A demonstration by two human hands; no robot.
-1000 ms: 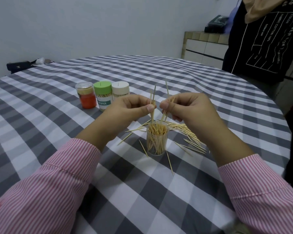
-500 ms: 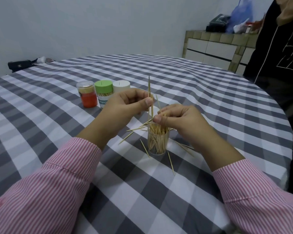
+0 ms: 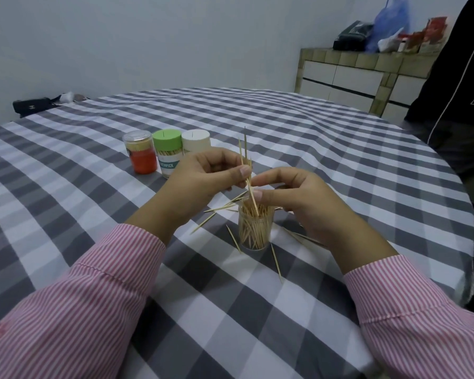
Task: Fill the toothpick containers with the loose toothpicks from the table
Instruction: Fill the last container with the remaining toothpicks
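Toothpicks (image 3: 245, 160), a small bunch, are pinched upright by the left hand (image 3: 203, 181) while the right hand (image 3: 290, 198) pinches one, feeding it into the clear open container (image 3: 255, 228). Next: release it, then gather strays at 3 and 9 o'clock.

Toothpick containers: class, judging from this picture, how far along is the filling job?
Done: three capped containers stand together at the back, toothpicks visible inside two. In hand: the open clear container looks well filled; the left hand pinches a few toothpicks upright while the right hand guides one into it. Left: loose toothpicks scattered around the container on the checked tablecloth.
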